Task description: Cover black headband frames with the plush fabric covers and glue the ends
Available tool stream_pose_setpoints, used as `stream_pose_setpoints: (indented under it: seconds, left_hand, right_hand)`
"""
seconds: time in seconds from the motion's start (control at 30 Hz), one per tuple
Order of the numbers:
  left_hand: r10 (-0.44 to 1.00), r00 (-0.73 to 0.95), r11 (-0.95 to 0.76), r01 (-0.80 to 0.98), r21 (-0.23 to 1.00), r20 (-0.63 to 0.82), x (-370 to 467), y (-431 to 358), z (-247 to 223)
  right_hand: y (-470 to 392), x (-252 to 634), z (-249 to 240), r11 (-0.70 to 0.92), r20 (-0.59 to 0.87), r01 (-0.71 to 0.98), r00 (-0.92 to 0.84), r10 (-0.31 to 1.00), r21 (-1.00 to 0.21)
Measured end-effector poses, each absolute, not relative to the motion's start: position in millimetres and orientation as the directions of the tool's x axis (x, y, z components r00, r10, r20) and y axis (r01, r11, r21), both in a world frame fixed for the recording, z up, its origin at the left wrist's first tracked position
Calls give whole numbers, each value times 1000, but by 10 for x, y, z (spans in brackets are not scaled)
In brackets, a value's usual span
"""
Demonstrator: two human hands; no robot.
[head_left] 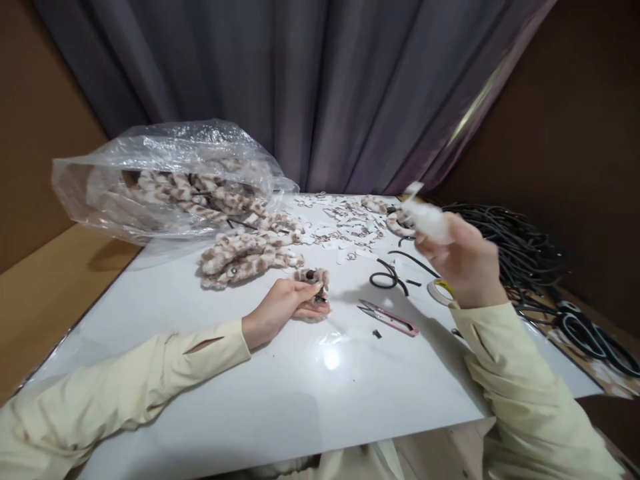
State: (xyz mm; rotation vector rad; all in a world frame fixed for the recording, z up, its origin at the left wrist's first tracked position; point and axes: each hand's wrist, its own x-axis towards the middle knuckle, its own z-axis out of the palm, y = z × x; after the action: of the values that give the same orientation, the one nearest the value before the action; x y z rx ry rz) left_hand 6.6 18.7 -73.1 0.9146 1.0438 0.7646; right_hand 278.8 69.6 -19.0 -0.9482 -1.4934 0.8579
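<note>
Between the thumb and fingers of my left hand (290, 303) is a small brown-and-white plush piece (321, 277) with black ends showing. It is held just over the white table. Raised at the right, my right hand (460, 257) is wrapped round a small white translucent squeeze bottle (427, 221), blurred by motion, its nozzle pointing up and left. Pink-handled thread snips (390, 317) lie on the table between my hands. Near them are a short black scrap (377, 334) and a curled black cord (384, 279).
A clear plastic bag (175, 143) full of spotted plush strips stands at the back left, with more plush strips (235, 259) before it. Paper scraps (345, 223) litter the back. At right are a roll of tape (441, 291), a heap of black cords (520, 243) and large scissors (583, 333).
</note>
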Motion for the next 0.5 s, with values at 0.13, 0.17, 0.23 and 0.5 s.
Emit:
stream_pose_setpoints:
  seconds: [0.13, 0.17, 0.23, 0.5]
  left_hand:
    - [865, 333, 428, -95, 899, -377, 70, 193, -732]
    - [862, 340, 428, -91, 899, -376, 69, 196, -736]
    - [858, 356, 422, -81, 903, -369, 65, 202, -746]
    - [854, 377, 403, -43, 914, -359, 73, 192, -721]
  right_hand:
    - [835, 3068, -163, 347, 363, 215, 40, 931, -913]
    - [864, 3121, -173, 333, 353, 239, 47, 934, -912]
    - [928, 3195, -231, 283, 315, 276, 77, 946, -918]
    - [1322, 3411, -796, -20, 208, 489, 407, 889, -872]
